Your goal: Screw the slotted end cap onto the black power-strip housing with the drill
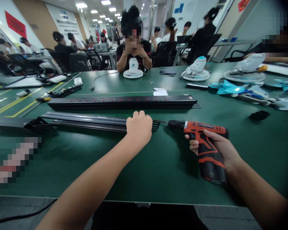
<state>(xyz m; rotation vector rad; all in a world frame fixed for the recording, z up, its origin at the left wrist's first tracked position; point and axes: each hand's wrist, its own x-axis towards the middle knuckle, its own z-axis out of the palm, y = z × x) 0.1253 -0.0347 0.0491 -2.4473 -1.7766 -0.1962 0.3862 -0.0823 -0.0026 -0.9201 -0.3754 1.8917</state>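
My right hand [220,145] is wrapped round the grip of an orange and black cordless drill [204,127], its fingers at the trigger. The drill's long bit points left and reaches the end of a dark metal profile [93,123] lying on the table. My left hand [139,126] is closed over that profile near its right end, close to the bit tip. Whether the bit touches the profile I cannot tell. Just behind lies a long black power strip [124,102] with a row of small red marks.
The green table [158,179] also bears a screwdriver [43,99] at left, white fan parts [133,68] at the back, light-blue fan blades [228,88] and a small black piece [259,115] at right. A co-worker [133,41] sits opposite.
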